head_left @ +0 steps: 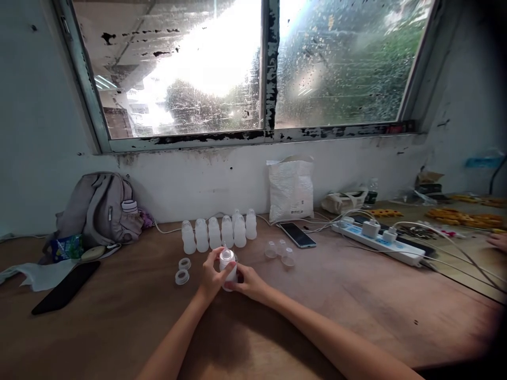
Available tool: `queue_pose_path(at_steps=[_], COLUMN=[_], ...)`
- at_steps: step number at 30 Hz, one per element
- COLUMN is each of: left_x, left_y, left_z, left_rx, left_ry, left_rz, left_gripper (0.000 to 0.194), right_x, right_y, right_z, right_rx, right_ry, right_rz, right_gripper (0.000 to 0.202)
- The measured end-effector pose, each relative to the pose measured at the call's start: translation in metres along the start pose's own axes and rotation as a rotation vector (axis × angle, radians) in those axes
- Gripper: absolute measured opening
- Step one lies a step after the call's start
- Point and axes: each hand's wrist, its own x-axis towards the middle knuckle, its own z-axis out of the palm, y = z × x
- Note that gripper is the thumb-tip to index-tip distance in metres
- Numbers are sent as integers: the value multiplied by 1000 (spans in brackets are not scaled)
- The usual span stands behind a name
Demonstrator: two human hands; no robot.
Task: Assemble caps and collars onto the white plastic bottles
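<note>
A small translucent white baby bottle stands upright between my two hands near the middle of the table. My left hand wraps its upper left side, fingers closed around it. My right hand grips the lower right side. Behind it several similar bottles stand in a row, most with what look like clear caps on top. To the left lie two white screw rings. Several clear caps sit on the right.
A grey backpack leans on the wall at left, with a black phone-like slab before it. A white plastic bag, a phone and a power strip with cables occupy the right. Another person's hand shows at the far right edge.
</note>
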Motion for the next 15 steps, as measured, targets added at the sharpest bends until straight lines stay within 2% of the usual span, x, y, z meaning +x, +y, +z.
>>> queue_pose_path(at_steps=[4, 7, 9, 11, 15], left_x=[0, 0, -1, -2, -5], left_y=[2, 4, 5, 7, 15], left_z=[0, 2, 3, 5, 9], left_rx=[-18, -52, -78, -91, -119], left_ry=[6, 7, 16, 18, -35], left_rz=[-8, -32, -45, -50, -35], left_gripper=[36, 36, 36, 35, 36], right_x=[0, 0, 1, 1, 0], right_y=[-3, -7, -11, -16, -29], right_z=[-5, -13, -19, -24, -25], right_rx=[26, 186, 320, 364, 217], right_ry=[-22, -114, -110, -4, 182], right_rz=[13, 29, 40, 29, -89], right_gripper=[34, 64, 77, 71, 42])
